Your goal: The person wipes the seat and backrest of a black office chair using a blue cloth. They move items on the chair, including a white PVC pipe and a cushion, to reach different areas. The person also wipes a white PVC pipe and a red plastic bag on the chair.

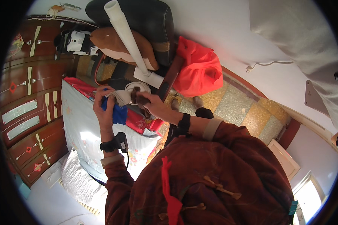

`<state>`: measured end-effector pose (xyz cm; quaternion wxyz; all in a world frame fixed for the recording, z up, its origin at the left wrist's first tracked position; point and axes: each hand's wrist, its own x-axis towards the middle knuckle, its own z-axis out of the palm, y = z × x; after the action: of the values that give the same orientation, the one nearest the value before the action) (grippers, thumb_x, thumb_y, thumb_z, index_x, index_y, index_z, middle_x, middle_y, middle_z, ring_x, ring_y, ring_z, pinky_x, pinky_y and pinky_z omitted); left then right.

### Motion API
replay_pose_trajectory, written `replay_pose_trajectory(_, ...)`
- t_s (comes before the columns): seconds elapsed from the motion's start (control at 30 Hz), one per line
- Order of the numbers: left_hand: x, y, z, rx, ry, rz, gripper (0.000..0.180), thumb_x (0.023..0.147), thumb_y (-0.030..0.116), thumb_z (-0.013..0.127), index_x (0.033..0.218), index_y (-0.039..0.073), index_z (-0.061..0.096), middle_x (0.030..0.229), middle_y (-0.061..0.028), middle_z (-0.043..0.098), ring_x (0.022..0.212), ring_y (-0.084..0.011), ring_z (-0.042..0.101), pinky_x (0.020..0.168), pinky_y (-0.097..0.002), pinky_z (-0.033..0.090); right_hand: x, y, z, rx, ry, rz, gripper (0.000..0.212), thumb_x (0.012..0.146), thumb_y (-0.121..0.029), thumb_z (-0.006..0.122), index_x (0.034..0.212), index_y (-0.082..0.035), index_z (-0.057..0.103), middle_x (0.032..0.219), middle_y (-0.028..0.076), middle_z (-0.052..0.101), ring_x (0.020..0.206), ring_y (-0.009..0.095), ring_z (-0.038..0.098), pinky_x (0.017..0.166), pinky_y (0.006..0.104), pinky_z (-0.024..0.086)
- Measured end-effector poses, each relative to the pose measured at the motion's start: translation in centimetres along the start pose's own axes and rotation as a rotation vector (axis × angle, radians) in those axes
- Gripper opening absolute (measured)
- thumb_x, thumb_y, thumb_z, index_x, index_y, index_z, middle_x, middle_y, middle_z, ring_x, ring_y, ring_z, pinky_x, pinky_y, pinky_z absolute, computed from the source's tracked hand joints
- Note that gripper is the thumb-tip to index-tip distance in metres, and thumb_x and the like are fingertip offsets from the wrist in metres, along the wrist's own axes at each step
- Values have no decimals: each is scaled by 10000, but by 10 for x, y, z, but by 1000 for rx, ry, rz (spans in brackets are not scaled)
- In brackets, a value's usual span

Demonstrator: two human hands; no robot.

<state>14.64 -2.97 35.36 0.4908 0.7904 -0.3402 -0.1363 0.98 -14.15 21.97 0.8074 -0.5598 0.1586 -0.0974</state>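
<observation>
A pale brush [121,98] with a row of bristles is between my two hands. My left hand [104,107] is closed at its bristle end, fingers and thumb around it. Below that hand hangs a blue cloth [119,114], touching or just behind the fingers; I cannot tell which. My right hand [157,108] is closed on a dark brown soft piece [139,98] at the brush's other end, and part of it dangles below. How the brown piece meets the brush is hidden. A white round item [139,88] lies just behind.
A white pipe [127,35] rises from a white base beyond my hands, against a brown cushion [146,47] and a black chair back [154,22]. A red bag [199,69] is at the right. A bed with a pale floral sheet [79,116] is left, beside wooden cabinets [22,78].
</observation>
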Motion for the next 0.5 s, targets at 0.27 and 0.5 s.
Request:
replay_pose_trajectory(0.27,9,1,5,-25,-30,21,101,919,8,630,1019,23,632,1082,-85,611,993,-161,593,911,-287,461,3,-17,4,-148,11,-157,516,957,-5,596,1457,-78,488,1125,128,661,979,193,656,833,293,523)
replay_pose_trajectory(0.5,14,-4,21,-95,-76,-65,124,932,13,616,1055,25,604,1035,-69,622,982,-137,575,920,-273,452,-1,-77,-23,253,-25,-124,621,872,88,567,1466,-69,474,1132,113,623,975,241,637,850,366,522)
